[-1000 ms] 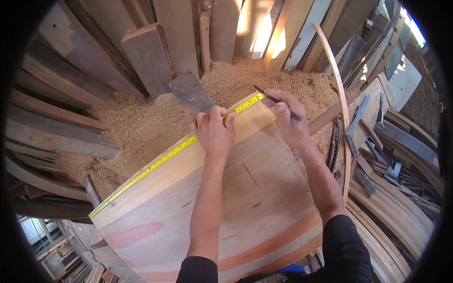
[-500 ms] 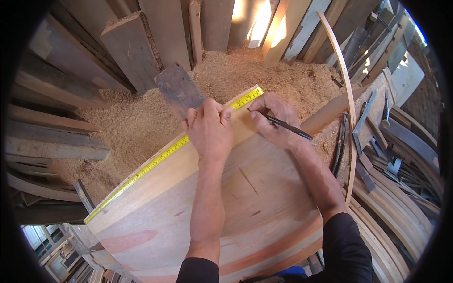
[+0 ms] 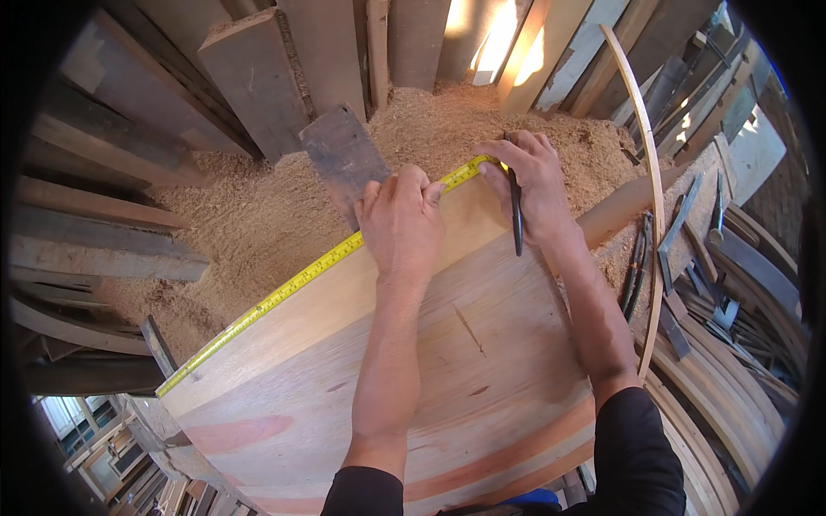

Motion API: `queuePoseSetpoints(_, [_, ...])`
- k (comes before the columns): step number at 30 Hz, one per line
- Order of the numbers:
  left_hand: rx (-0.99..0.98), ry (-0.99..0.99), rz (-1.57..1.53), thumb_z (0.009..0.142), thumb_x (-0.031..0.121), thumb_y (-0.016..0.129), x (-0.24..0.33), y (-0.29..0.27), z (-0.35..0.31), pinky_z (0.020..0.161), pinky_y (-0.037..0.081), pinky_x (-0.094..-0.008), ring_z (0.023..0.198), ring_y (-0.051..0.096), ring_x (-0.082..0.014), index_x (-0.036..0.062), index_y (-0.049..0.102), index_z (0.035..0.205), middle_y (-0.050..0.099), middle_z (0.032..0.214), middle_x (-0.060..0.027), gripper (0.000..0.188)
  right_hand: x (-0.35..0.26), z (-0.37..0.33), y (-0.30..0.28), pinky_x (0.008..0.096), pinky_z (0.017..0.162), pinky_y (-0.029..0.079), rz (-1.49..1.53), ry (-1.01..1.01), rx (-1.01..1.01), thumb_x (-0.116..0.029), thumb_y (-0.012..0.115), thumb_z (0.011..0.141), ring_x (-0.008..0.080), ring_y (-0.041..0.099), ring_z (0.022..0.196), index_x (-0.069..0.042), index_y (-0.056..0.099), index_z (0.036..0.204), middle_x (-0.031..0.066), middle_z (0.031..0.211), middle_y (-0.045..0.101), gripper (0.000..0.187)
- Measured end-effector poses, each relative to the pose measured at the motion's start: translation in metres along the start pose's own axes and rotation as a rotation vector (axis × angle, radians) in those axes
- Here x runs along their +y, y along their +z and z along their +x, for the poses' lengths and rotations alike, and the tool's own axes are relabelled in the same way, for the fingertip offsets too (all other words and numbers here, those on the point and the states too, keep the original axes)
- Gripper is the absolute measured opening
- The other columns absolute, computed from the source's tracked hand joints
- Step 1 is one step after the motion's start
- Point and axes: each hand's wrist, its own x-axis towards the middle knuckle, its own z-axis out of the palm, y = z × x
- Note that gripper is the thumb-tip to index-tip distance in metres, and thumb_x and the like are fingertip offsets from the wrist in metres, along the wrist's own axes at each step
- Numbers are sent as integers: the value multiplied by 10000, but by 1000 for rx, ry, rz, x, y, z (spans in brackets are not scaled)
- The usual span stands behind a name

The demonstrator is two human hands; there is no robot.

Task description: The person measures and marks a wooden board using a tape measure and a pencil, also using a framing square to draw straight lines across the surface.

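A yellow tape measure (image 3: 297, 279) stretches along the far edge of a pale wooden panel (image 3: 508, 301). My left hand (image 3: 402, 228) is closed over that edge, its thumb and fingers pressing the tape against the wood. At the tape's upper right end, my right hand (image 3: 540, 189) pinches the yellow strip between thumb and forefinger. It also holds a black pen (image 3: 516, 215), which points down across the fingers. The panel has reddish streaks and a few dark marks. My fingers hide part of the tape.
Beyond the panel lies a heap of sawdust (image 3: 258, 202), with a dark board (image 3: 344, 159) sticking out near my left hand. Planks (image 3: 254, 82) lean along the back. To the right stand a thin curved strip (image 3: 647, 138), pliers (image 3: 637, 267) and stacked curved timber (image 3: 714, 421).
My right hand has moved from marking distance at the panel onto the tape's end. The pen has swung from slanting to nearly upright. My left hand still presses the tape, and the view has shifted slightly.
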Motion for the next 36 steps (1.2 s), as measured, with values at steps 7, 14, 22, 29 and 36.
queuePoseSetpoints(7, [14,45,-2,953,271,720,-2,1,-2,919,442,-433,927,595,-273,141,719,950,666,885,-20,130,-1,-1,6,452,890,452,44,12,-12,-146,755,897,340,559,959,-78,723,1210,139,988,610,322])
queuePoseSetpoints(14, [-22,50,-76,950,199,706,-3,-7,-4,955,416,-442,1027,569,-290,145,736,1007,627,988,-61,85,-26,-9,-10,443,872,452,74,-79,-64,-138,734,853,324,596,962,-28,628,1061,152,998,631,258])
queuePoseSetpoints(22, [-70,53,-111,920,158,724,1,-8,0,948,422,-447,1030,574,-301,124,726,1031,631,993,-69,116,-15,-10,7,406,685,474,288,-110,-34,-30,710,775,282,601,673,-38,643,917,84,722,610,157])
queuePoseSetpoints(29, [-68,31,-92,926,172,725,-1,-7,0,910,425,-437,1005,573,-274,151,714,992,619,962,-29,70,-18,-10,6,345,518,413,376,-66,-8,57,663,744,211,536,524,-18,624,823,54,596,512,116])
queuePoseSetpoints(36, [-57,13,-67,924,189,737,4,-7,0,911,427,-432,965,578,-261,149,712,968,617,930,-21,64,-14,-8,9,346,523,416,388,-100,6,62,652,750,196,535,517,-25,624,817,62,583,503,114])
